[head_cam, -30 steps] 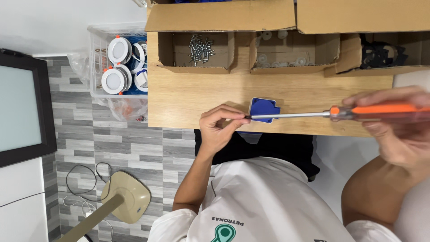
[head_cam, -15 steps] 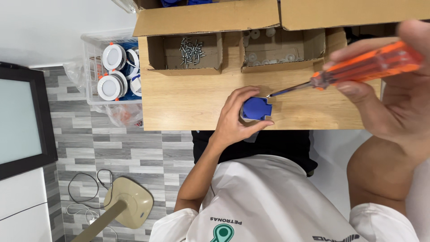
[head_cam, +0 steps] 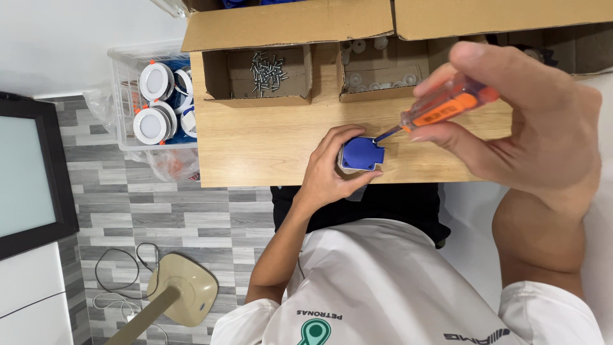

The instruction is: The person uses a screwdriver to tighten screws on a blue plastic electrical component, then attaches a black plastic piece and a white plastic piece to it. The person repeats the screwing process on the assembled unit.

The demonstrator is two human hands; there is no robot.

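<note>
- wooden table [head_cam: 255, 147]
- cardboard tray of screws [head_cam: 265, 70], on the table's far edge
- clear bin of round lamps [head_cam: 153, 108], left of the table
- beige stand [head_cam: 185, 287], on the floor nearer than the table

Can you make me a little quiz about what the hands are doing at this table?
1. True or false: the right hand holds an orange-handled screwdriver.
2. The left hand grips which thing on the wooden table? A) a white round lamp B) a blue plastic part C) a cable
3. Fill in: the open cardboard box to the part's upper left in the picture holds loose ____.

Key: 1 true; 2 B; 3 screws.
</note>
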